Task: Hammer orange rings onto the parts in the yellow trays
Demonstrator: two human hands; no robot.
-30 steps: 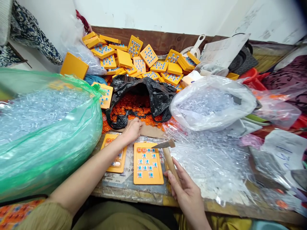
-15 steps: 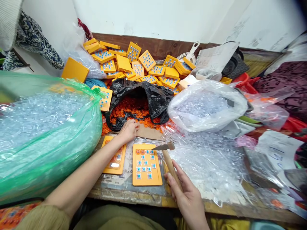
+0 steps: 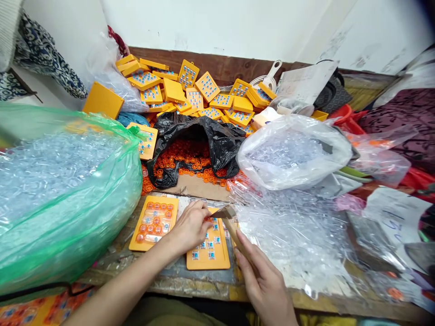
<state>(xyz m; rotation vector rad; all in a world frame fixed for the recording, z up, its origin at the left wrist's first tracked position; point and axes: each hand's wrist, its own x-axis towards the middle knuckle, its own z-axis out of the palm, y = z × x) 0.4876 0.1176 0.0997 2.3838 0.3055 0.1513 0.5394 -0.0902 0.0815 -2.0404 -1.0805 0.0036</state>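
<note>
My right hand point(image 3: 263, 274) is closed round the wooden handle of a hammer point(image 3: 239, 240), whose dark metal head lies over the upper right of a yellow keypad panel point(image 3: 207, 264). Blue switches stand in rows on this panel. My left hand point(image 3: 193, 224) rests over its upper left part with fingers bent and pinched together; whatever they hold is hidden, and so are the caps under the hand. Left of it lies a second yellow panel point(image 3: 133, 246), fitted with orange and clear caps.
Behind the panels, a black bag point(image 3: 226, 140) spills orange caps point(image 3: 190, 160). Clear plastic parts fill a green bag point(image 3: 112, 217) at left and a white bag point(image 3: 272, 176) at right. More clear pieces point(image 3: 288, 240) spread across the right. Yellow panels point(image 3: 173, 90) are heaped against the wall.
My left hand has come back from the orange caps at the black bag to the top of the middle panel. The hammer remains in my right hand, its head slightly further left.
</note>
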